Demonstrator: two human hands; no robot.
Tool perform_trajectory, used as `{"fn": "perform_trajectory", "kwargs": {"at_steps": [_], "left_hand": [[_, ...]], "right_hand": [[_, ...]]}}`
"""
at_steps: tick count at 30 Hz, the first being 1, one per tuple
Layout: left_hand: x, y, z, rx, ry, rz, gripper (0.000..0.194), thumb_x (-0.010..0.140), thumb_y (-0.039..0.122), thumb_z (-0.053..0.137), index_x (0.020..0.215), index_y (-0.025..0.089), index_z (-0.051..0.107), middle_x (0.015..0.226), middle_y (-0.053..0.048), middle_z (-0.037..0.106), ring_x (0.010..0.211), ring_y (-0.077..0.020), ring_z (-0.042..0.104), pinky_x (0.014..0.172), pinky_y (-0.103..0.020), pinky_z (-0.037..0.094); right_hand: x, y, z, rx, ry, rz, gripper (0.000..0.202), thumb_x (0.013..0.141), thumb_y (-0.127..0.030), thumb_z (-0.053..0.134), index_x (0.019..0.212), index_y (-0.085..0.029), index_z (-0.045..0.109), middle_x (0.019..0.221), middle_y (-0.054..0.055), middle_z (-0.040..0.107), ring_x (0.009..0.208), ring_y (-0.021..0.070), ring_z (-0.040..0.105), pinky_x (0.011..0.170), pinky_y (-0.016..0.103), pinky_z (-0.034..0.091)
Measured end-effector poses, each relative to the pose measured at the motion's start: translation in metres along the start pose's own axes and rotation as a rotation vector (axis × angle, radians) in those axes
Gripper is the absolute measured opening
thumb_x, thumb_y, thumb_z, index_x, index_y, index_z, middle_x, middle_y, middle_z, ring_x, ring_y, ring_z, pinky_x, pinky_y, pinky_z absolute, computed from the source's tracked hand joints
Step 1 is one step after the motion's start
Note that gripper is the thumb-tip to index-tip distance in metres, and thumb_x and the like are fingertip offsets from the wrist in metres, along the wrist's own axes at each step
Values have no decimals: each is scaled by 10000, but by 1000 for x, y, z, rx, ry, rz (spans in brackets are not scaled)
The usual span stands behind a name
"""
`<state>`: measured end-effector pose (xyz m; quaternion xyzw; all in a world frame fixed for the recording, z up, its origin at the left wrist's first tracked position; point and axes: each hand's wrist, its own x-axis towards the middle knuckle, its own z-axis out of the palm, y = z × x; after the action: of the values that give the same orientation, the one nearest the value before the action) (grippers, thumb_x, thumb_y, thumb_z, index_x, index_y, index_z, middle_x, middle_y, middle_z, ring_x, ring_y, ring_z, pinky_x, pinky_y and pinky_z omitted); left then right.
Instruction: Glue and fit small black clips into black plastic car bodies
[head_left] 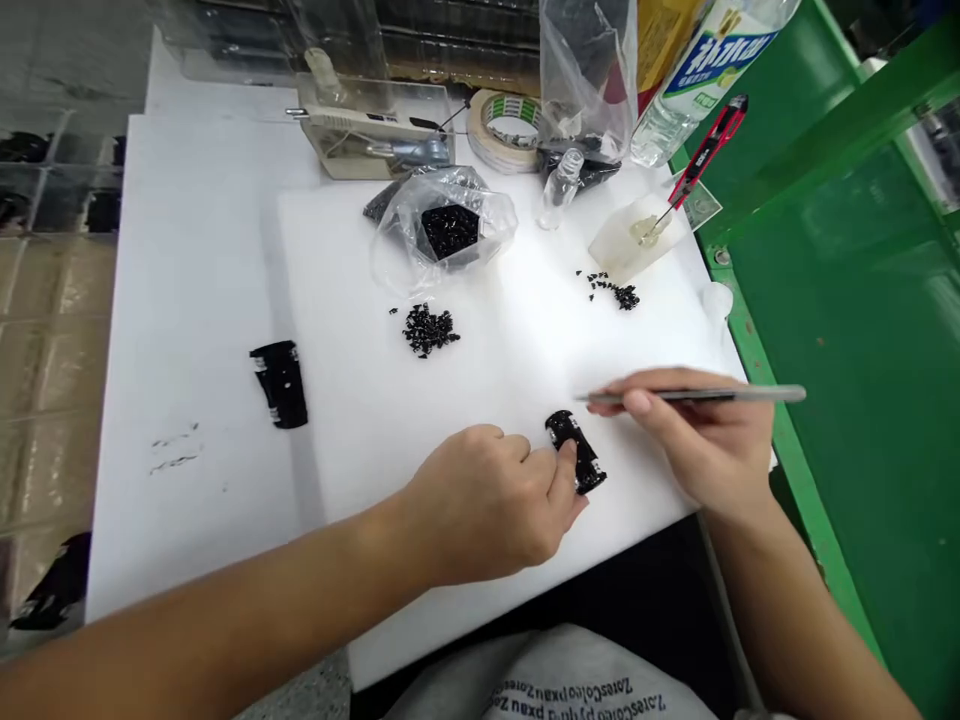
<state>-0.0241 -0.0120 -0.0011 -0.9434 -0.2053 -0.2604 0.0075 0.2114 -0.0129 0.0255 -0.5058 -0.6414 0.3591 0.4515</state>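
My left hand [510, 495] is curled, with a fingertip pressed onto a small black plastic part [589, 465] on the white board. That part is a curved shell with pale marks along its edges, and the fingers hide some of it. My right hand [697, 430] is closed round a pair of metal tweezers [720, 395], whose tip points left just above the part. A second part [283, 385] of the same look lies apart on the left. One pile of tiny black pieces [430, 330] sits mid-board and another scatter of pieces [626, 297] farther right.
Along the back stand an open plastic bag [491, 215] of black pieces, a tape roll [486, 140], a clear vial [561, 190] and a water bottle [667, 115]. A red-handled knife [709, 150] leans in a white holder [615, 245]. A green metal frame [847, 330] borders the right.
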Motion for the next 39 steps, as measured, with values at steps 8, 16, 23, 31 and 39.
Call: {"fn": "perform_trajectory", "kwargs": {"at_steps": [8,16,23,31,39], "left_hand": [[1,-3,-1,-58,-36,-16,303,1034,298,721,1136,21,793,650,-10,645,490,-160,560,360,-337,411],[4,-3,-6,-103,-84,-18,322,1007,285,756,1174,14,801,661,-21,650,501,-170,573,365,-352,445],[3,-3,-6,-107,-83,-16,306,1003,275,760,1159,15,808,650,-23,650,496,-166,565,355,-343,426],[5,-4,-7,-104,-91,-19,300,999,274,764,1160,25,812,652,-16,643,497,-164,566,363,-344,429],[4,-3,-5,-109,-88,-30,291,1006,277,755,1146,29,816,651,-20,648,494,-164,564,362,-345,425]], "right_hand": [[-25,9,-12,-188,-132,-44,300,959,-110,799,1200,-285,839,1118,22,854,927,212,838,805,321,720],[-27,9,-8,-246,-113,-101,382,934,-93,812,1246,-312,821,1159,11,847,923,248,844,764,375,731],[-24,8,-8,-253,-111,-95,386,929,-86,818,1239,-316,822,1144,-2,849,908,240,843,757,376,729],[-25,8,-7,-242,-90,-88,386,927,-93,821,1231,-331,831,1134,-10,850,900,245,843,749,389,735],[-19,6,-3,-285,-58,-35,294,964,-154,816,1207,-318,841,1095,-18,855,871,209,839,750,340,726]]}}
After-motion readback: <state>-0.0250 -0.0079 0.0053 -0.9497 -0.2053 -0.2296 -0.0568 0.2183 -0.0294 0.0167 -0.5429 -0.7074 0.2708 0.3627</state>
